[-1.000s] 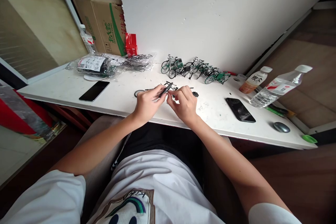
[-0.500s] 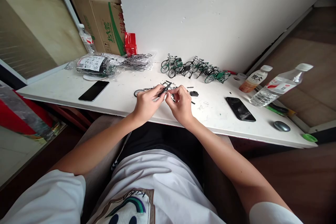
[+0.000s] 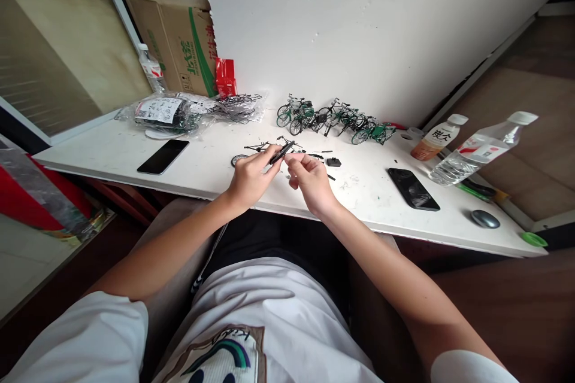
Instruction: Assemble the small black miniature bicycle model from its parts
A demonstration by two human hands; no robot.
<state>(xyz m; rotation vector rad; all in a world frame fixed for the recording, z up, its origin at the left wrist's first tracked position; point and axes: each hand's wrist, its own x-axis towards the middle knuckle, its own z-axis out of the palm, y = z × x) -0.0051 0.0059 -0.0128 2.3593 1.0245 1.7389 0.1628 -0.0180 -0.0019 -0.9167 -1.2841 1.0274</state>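
Observation:
My left hand is closed on a thin black model bicycle part, held tilted above the table's front half. Its exact kind is too small to make out. Close beside it, my right hand has thumb and forefinger pinched at the part's right side. Whatever those fingertips hold, if anything, is hidden. Beyond and under the hands lie loose black bicycle parts, among them a small wheel to the left and a black block to the right.
Several small green and black model bicycles stand along the wall. Bagged parts and black frames lie at back left. Phones flank my hands. Bottles and a mouse are at right.
My right hand has turned slightly, its fingers curling more at the black part. My left hand keeps its hold. The view has shifted a little.

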